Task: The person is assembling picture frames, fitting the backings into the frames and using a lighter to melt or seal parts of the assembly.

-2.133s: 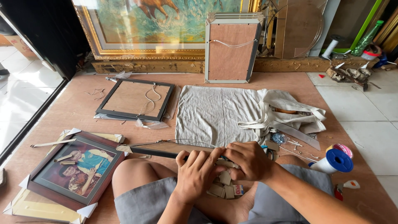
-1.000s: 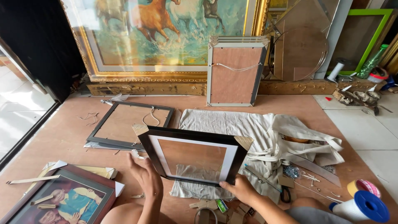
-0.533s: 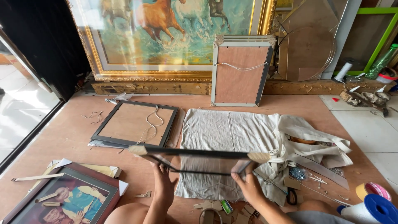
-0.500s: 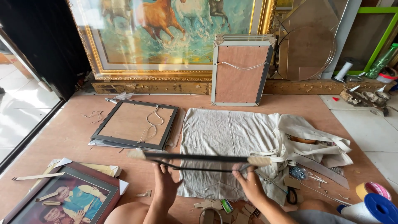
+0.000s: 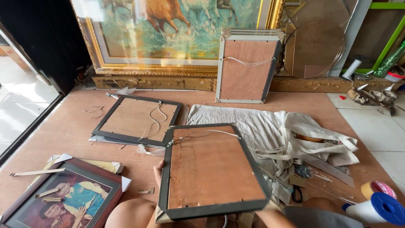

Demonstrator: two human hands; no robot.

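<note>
I hold a black picture frame (image 5: 211,169) over my lap with its brown backing board turned up toward me. A white hanging cord runs across the board near the far edge, and cardboard protectors cap the near corners. My left hand (image 5: 158,174) grips the frame's left edge, with only the fingers showing. My right hand (image 5: 270,207) is at the near right corner, mostly hidden under the frame, with the forearm showing below.
A second black frame (image 5: 137,120) lies back up on the wooden floor to the left. Also here are a white cloth (image 5: 236,122), a cloth bag (image 5: 312,135), a framed portrait (image 5: 63,198), a silver frame (image 5: 247,67) against a large gilt painting (image 5: 177,38), tape rolls (image 5: 379,202) and scissors (image 5: 297,194).
Half a second ago the frame was held edge-on over the cloth. It has tipped over so its back faces me, and it has come closer to my lap.
</note>
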